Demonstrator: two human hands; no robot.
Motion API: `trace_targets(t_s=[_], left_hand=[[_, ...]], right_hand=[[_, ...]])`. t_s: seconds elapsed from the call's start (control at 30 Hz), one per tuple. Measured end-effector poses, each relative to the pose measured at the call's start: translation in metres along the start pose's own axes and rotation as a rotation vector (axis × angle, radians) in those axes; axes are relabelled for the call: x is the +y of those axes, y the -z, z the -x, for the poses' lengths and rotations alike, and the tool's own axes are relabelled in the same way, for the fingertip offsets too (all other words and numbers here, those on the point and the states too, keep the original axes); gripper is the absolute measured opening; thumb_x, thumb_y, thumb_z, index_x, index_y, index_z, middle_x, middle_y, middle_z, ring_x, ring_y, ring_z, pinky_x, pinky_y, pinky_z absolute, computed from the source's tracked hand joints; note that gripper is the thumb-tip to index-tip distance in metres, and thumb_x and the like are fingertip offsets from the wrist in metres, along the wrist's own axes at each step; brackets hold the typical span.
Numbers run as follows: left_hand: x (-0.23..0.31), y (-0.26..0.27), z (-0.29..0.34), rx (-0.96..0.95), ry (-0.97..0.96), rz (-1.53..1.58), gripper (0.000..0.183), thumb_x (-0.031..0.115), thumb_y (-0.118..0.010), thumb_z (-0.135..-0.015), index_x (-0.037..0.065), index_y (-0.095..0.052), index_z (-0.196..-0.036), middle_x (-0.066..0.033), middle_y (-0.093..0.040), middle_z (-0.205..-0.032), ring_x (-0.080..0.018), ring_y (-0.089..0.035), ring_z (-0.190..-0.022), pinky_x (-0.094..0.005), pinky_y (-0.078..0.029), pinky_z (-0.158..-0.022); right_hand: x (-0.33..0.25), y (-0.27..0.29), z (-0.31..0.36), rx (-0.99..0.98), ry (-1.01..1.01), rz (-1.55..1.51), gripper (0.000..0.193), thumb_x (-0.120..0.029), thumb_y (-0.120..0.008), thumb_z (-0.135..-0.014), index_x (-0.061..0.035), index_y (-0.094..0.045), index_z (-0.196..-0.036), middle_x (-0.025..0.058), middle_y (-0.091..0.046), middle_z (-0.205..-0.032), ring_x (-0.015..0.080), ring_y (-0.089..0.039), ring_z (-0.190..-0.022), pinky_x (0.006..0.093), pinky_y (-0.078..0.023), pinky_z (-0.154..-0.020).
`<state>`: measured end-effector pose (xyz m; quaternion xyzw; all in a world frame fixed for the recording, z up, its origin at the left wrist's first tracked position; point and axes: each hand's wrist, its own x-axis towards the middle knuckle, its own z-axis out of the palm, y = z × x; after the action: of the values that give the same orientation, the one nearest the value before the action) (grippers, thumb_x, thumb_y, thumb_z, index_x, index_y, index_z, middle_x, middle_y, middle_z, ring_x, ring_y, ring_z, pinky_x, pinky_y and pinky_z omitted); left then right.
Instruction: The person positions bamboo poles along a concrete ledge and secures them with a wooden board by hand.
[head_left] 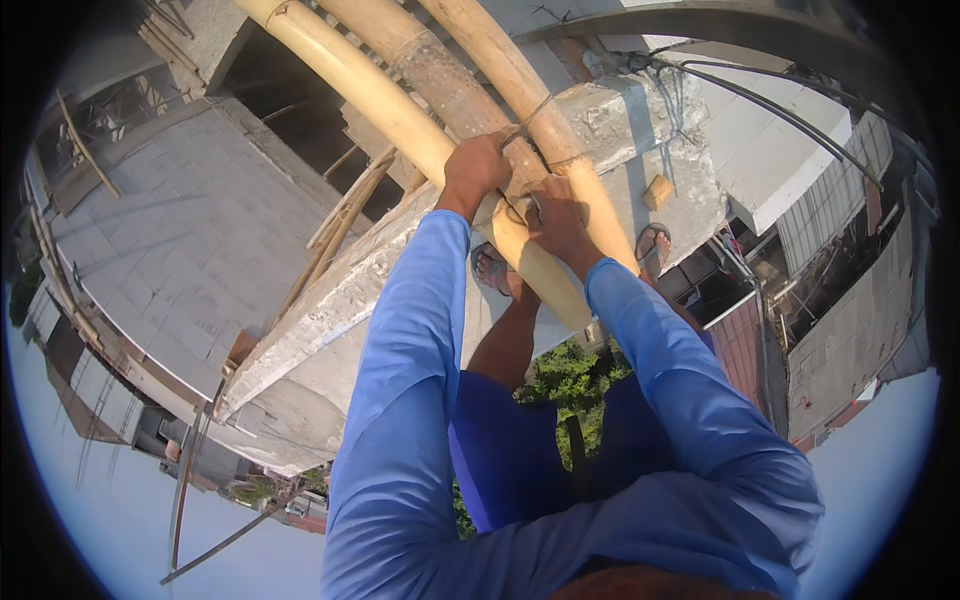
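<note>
Three bamboo poles lie side by side before me: a smooth pale yellow pole (385, 110) on the left, a rougher brownish pole (450, 85) in the middle and a thinner tan pole (530, 85) on the right. Over the left and middle poles, my left hand (478, 170) is closed, its fingers curled at a dark, thin tie cord (511, 206). My right hand (560, 222) pinches the cord a little nearer to me, beside the right pole. Between the hands the cord makes a small loop. Its ends are hidden by my fingers.
My sandalled feet (492, 268) stand high up on a concrete ledge (690, 190), with green leaves (580, 385) far below. A small wooden block (658, 192) rests on the ledge. Black cables (770, 105) run at the right; a grey block surface (170, 220) spreads left.
</note>
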<state>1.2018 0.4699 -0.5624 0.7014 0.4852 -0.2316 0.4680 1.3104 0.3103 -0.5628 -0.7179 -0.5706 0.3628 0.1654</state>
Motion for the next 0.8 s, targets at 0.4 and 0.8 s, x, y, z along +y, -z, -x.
trace_targets(t_s=[0.4,0.8], left_hand=[[0.001,0.002,0.001,-0.017,-0.013,0.003,0.055,0.018,-0.058,-0.078,0.031,-0.052,-0.132,-0.0128,-0.065,-0.113,-0.0304,-0.061,-0.106,-0.0411,-0.050,-0.087],[-0.009,0.003,0.000,-0.022,0.069,0.041,0.053,0.014,-0.053,-0.080,0.028,-0.053,-0.132,-0.0117,-0.062,-0.119,-0.0288,-0.059,-0.111,-0.0404,-0.049,-0.090]], right_hand=[[-0.002,0.142,0.080,-0.098,-0.547,-0.027,0.025,-0.010,-0.066,-0.077,-0.0010,-0.059,-0.099,0.0158,-0.057,-0.087,0.0273,-0.057,-0.077,0.0360,-0.046,-0.071],[-0.017,0.318,0.069,0.036,-0.704,0.136,0.021,-0.013,-0.055,-0.086,-0.0002,-0.058,-0.102,0.0127,-0.063,-0.089,0.0170,-0.061,-0.077,0.0300,-0.048,-0.068]])
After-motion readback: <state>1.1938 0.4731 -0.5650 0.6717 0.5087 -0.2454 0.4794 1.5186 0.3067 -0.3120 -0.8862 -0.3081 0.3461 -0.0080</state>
